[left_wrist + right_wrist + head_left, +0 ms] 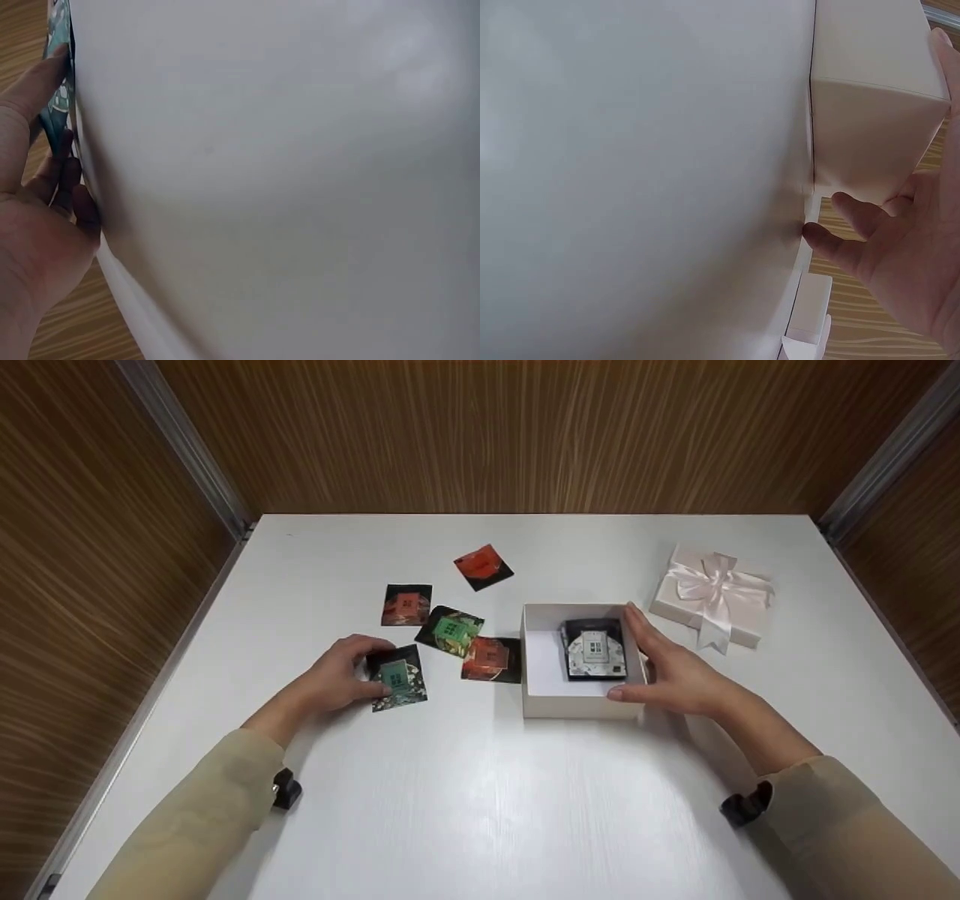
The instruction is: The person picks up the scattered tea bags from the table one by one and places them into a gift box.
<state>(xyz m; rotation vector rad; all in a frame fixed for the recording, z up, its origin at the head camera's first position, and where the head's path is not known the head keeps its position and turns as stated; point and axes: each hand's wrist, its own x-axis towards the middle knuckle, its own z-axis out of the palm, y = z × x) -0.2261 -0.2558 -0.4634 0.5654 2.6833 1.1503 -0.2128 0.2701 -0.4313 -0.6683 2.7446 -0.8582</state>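
Pinching sachet (403,673), gripping box (566,707): separate hands (334,673) (682,679)

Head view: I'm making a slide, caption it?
Left hand pinches a square teal-black sachet; right hand holds an open white cardboard box containing a black-white sachet.

Light, seemingly from overhead, falls brightly on the white table (465,810), leaving a soft glare toward its near middle, while the wooden panels (525,442) look darker. Soft-edged shadows lie beside both sleeves (195,810). Fine print on the sachets (406,611) is blurred. Both wrist views are dimmer, greyer and hazy, with pale glare patches and a bowed table edge.
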